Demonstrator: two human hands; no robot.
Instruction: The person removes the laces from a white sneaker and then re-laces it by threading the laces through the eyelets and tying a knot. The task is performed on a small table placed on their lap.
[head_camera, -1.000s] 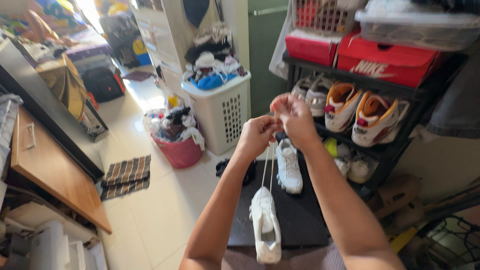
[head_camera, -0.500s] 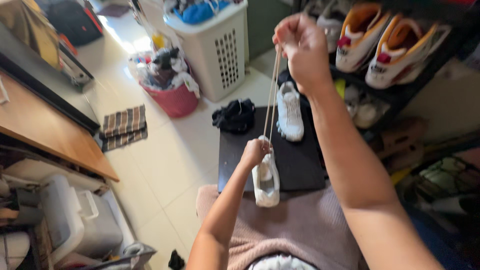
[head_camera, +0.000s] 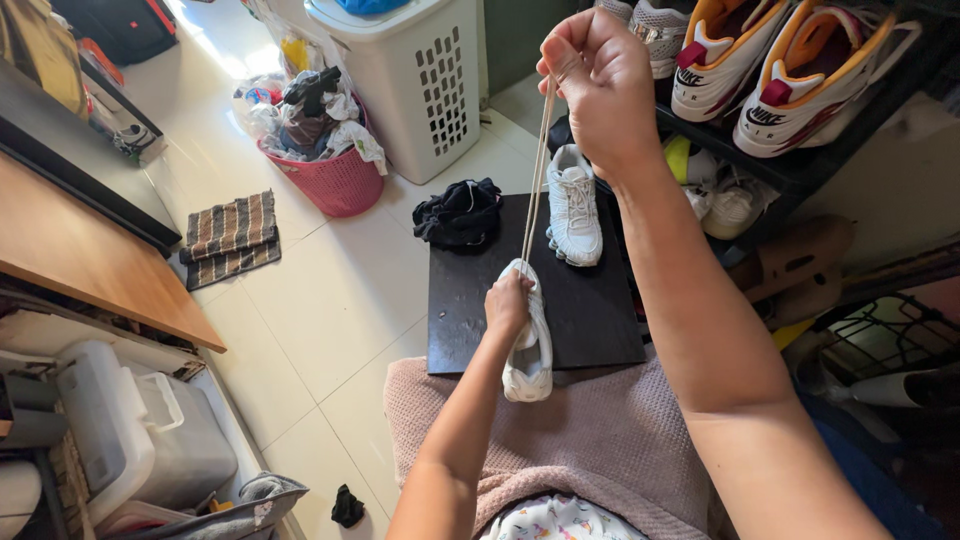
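Over a dark board (head_camera: 600, 330), the left hand (head_camera: 508, 305) grips a white shoe (head_camera: 530, 350), fingers clamped on its top. At 12 o'clock, the right hand (head_camera: 598, 85) pinches both lace (head_camera: 537, 170) ends shut, pulled taut.

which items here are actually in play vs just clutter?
In play: right hand pulling the laces taut; left hand gripping the white shoe.
Lying about: second white shoe, black board, pink basket, white hamper, striped cloth.
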